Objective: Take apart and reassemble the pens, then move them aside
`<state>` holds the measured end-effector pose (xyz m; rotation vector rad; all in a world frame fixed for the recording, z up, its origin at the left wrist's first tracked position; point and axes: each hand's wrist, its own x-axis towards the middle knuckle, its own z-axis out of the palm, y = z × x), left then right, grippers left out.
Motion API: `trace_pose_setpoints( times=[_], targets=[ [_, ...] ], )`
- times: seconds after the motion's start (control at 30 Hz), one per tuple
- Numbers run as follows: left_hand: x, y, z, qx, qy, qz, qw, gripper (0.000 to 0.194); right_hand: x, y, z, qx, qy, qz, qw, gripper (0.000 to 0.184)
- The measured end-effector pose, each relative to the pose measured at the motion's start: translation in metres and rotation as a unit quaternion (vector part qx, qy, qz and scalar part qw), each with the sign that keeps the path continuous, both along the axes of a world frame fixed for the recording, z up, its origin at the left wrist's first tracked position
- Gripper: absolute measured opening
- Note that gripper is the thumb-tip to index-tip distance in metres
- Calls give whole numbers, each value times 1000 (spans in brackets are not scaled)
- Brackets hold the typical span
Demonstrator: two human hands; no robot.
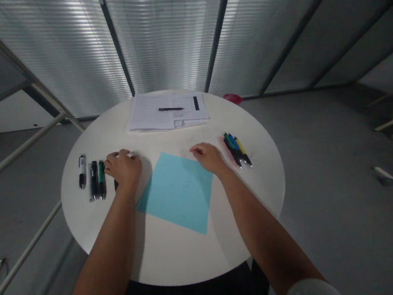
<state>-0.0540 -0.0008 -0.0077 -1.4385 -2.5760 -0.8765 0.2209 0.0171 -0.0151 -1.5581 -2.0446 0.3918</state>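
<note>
My left hand [124, 167] rests at the left of the white round table, fingers bent and spread apart, the thumb well away from the rest. Beside its fingertips lies a green-and-black pen [101, 180]. The dark end of another pen [116, 185] shows under the hand; the rest of it is hidden. My right hand [208, 156] is over the upper right corner of a light blue sheet of paper [176, 193]. Its fingers are curled together, and I see nothing between them. The sheet lies flat and turned at an angle between my arms.
Further left lie black pens [94, 180] and a white-and-black pen [82, 172]. At the right is a group of colored pens [235, 150]. Stacked papers [151, 114] at the table's far side carry a black pen [171, 108]. Metal rails [19, 150] stand left of the table [180, 265].
</note>
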Motion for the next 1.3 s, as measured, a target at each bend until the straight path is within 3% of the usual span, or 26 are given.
trace_pose_setpoints(
  times=[0.13, 0.37, 0.47, 0.53, 0.67, 0.8, 0.9, 1.07, 1.3],
  targets=[
    [-10, 2, -4, 38, 4, -44, 998, 35, 0, 0, -1, 8, 3, 3, 1000, 22],
    [-11, 2, 0, 20, -29, -94, 995, 37, 0, 1, -2, 4, 3, -1, 1000, 22],
    [-5, 5, 1, 63, -31, -161, 984, 34, 0, 1, -2, 6, 12, 5, 1000, 22],
    [5, 5, 1, 110, -40, -230, 966, 29, 0, 0, -1, 14, 31, 12, 999, 22],
    [33, -3, 0, 168, -73, -392, 902, 24, -4, -3, 2, 30, 122, -4, 992, 24],
    [53, -12, 0, 164, -86, -491, 851, 18, -10, -7, 4, -22, 243, 11, 970, 26],
    [56, -15, 3, 158, -115, -512, 836, 16, -15, -10, 5, -58, 253, 58, 964, 25],
    [56, -15, 3, 137, -128, -537, 823, 16, -19, -14, 9, -34, 168, 96, 981, 26],
    [62, -17, 2, 113, -136, -560, 809, 18, -19, -13, 9, -34, 126, 143, 981, 21]
  ],
)
